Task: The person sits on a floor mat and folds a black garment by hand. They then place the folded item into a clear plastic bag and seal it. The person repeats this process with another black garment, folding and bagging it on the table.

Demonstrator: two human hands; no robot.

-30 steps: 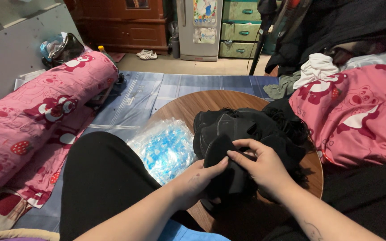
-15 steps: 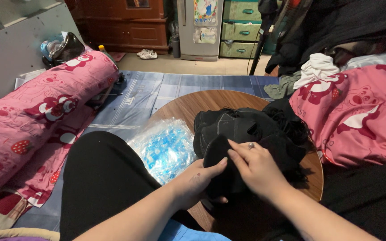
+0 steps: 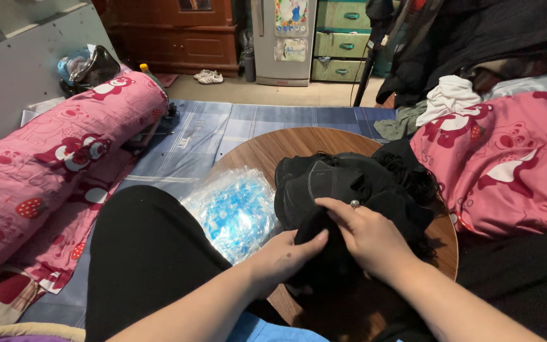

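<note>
Right hand (image 3: 371,240) slid lower — both grip black garment (image 3: 349,190).

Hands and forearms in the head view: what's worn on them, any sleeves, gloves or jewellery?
Both forearms are bare, with no sleeves or gloves showing. The right hand wears a small ring with a pale stone on one of its fingers. The left hand wears nothing.

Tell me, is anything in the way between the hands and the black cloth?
No. Both the left hand and the right hand already press on the black cloth on the round wooden table. The clear plastic bag lies off to the side.
</note>
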